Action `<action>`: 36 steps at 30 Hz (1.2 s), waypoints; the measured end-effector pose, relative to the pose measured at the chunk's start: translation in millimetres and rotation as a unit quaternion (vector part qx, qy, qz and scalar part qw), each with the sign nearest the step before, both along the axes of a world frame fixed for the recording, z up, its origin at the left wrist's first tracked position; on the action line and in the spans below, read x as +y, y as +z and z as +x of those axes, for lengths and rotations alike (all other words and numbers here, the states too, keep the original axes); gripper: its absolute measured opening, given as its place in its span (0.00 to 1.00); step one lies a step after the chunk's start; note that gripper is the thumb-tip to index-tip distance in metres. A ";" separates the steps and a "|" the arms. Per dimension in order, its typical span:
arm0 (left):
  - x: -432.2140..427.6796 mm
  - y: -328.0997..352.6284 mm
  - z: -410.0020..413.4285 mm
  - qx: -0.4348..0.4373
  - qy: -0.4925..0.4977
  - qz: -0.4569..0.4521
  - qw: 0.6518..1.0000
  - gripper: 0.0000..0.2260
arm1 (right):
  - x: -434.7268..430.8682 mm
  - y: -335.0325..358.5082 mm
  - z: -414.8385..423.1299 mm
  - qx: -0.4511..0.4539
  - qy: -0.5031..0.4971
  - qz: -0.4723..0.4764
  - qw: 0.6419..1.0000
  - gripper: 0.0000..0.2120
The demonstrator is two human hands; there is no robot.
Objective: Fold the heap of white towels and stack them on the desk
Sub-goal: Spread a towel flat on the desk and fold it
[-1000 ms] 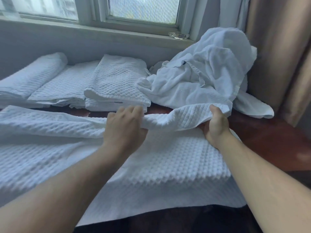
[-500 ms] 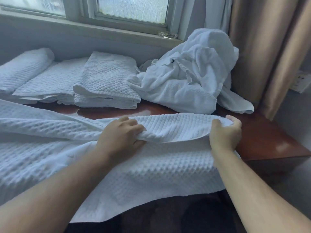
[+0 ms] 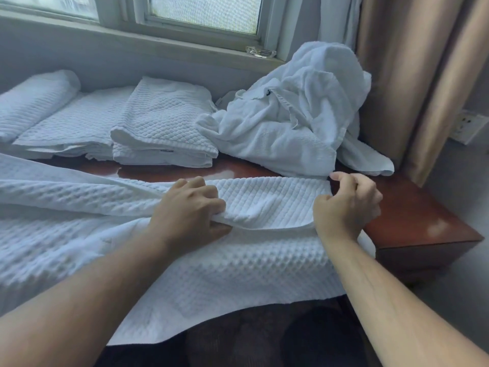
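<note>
the waffle towel (image 3: pixel 238 274), spread over the near edge of the desk (image 3: pixel 412 215), is judged soft, limp and light: hold its turned-over far edge, where the left hand (image 3: pixel 190 215) pinches mid-edge and the right hand (image 3: pixel 349 205) grips the right corner.

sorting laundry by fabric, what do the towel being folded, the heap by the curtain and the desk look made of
Towel in hand: white waffle-weave cloth, probably cotton; raised grid of squares. Heap: plainer, fuzzier cloth, likely terry; no grid shows. Desk: reddish-brown wood or veneer, glossy; it mirrors window light.
</note>
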State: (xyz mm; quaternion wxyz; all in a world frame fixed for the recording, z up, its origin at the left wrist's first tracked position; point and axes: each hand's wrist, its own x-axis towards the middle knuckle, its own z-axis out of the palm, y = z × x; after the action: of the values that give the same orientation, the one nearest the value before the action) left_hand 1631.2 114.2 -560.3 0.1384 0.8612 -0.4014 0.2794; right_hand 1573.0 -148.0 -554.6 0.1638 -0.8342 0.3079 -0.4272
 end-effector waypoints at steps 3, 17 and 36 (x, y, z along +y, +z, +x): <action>-1.4 -0.8 0.6 -0.005 -0.002 0.005 1.000 0.13 | 9.6 15.9 9.7 0.124 0.094 -0.057 0.986 0.11; 7.1 -5.8 4.7 0.061 -0.040 -0.015 0.997 0.15 | 24.5 -8.7 35.5 0.404 0.157 0.001 0.901 0.38; 254.0 7.9 58.6 0.251 0.500 -0.384 0.734 0.17 | 285.0 1.3 42.9 0.204 0.687 -0.112 0.689 0.14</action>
State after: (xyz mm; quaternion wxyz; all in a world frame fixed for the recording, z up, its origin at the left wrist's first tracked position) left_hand 1689.8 368.3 -552.5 0.3938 0.8500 0.2783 0.2122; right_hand 1615.9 137.0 -553.2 0.2500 -0.8916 -0.3749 -0.0458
